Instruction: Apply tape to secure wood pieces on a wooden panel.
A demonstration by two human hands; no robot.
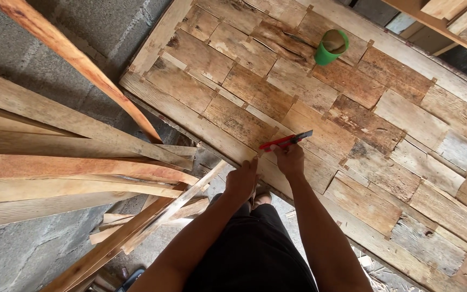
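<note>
- The right hand (290, 160) is clamped on a red-handled cutter (286, 141), its blade end lying flat on the patchwork wood panel (385, 124) near the front edge.
- The left hand (241, 181) is curled over that front edge, just beside the right hand; whether it grips anything besides the board I cannot tell.
- Risk one: the two hands sit close together, so if the blade skids off the rough grain toward the edge, it likely runs straight at the left fingers.
- Risk two: the panel is made of many small, cracked pieces with raised seams; the blade could catch on a seam and jump.
- Risk three: the green cup (331, 47) stands on the far part of the panel; a hard push or jolt on the boards might tip it over.
- Risk four: loose planks (71, 162) are stacked and leaning at the left, some jutting toward the person's legs; a step sideways could knock them down.
- Footing looks tight, with a foot right under the panel edge and scraps on the floor.
</note>
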